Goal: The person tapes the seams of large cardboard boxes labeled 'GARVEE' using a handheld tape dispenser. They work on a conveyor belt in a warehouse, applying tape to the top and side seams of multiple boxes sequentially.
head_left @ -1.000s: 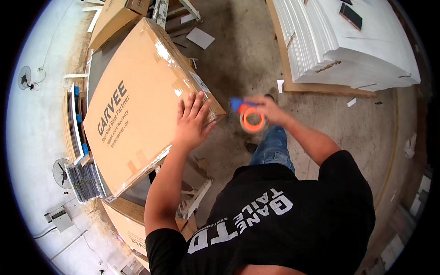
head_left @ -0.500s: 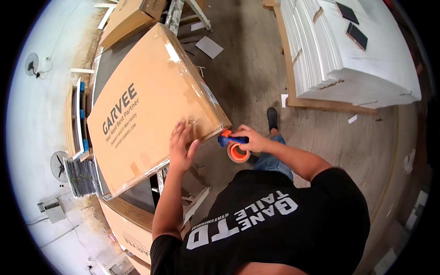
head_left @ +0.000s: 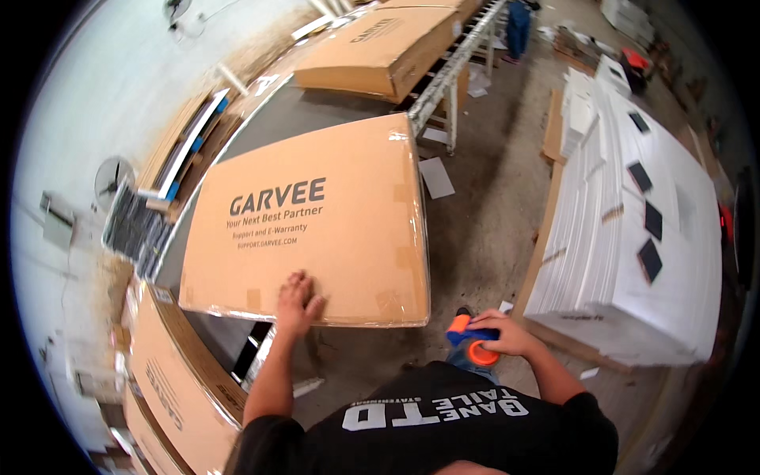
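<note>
A large brown cardboard box (head_left: 348, 261) lies flat across the conveyor, with clear tape along its right and near edges. My left hand (head_left: 298, 304) rests on the box's near edge, its fingers spread over the top and holding nothing. In my right hand (head_left: 503, 331) is a blue and orange tape dispenser (head_left: 460, 326), with the fingers wrapped round it. Its orange-cored tape roll (head_left: 483, 353) hangs below the hand. The dispenser is apart from the box, to the right of the near right corner.
The grey conveyor belt (head_left: 265, 131) runs under the box. Another carton (head_left: 380, 47) sits farther along it, and more cartons (head_left: 178, 380) stand at the lower left. To the right is a tall stack of white sheets (head_left: 586, 261) with dark pieces on top. A person's legs (head_left: 518, 32) show far off.
My right hand has moved the tape dispenser away from the box's corner, to the right. The view has shifted and the box appears turned. My left hand stays on the box.
</note>
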`<state>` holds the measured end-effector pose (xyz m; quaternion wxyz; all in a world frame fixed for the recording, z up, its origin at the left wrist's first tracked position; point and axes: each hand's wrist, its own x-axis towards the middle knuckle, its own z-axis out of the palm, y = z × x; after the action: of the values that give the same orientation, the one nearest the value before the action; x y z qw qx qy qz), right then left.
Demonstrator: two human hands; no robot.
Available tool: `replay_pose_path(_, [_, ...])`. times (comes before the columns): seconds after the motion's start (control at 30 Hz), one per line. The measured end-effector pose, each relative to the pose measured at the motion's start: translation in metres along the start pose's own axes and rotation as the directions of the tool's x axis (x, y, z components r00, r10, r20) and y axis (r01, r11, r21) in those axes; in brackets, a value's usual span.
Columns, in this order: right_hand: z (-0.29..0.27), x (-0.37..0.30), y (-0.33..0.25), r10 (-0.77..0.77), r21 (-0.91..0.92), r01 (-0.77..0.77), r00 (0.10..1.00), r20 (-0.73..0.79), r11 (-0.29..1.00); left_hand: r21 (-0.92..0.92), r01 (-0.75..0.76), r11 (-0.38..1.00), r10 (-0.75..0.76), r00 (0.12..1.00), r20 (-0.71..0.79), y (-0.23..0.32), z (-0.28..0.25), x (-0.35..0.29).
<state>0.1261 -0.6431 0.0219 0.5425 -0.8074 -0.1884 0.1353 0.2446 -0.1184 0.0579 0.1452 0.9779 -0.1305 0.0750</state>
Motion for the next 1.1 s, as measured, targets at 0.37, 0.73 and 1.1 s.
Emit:
replay_pose_path(0.37, [-0.136,0.161,0.045,0.405,0.806,0.282,0.749,-0.524,0.52,-0.81,0.56,0.172,-0.971,-0.044,-0.237,-0.002,0.139,-0.117])
replay_pose_path(0.73, [-0.222,0.569,0.026,-0.093,0.582,0.376,0.885,-0.456,0.721,-0.895,-0.33,-0.3,-0.948,0.208,0.241,0.111,0.195,0.047])
replay_pose_path(1.1, [-0.214,0.668,0.069,-0.334,0.389,0.29,0.941,0.05,0.874,-0.896,-0.438,-0.072,-0.937,-0.277,0.211,0.128,0.217,0.136])
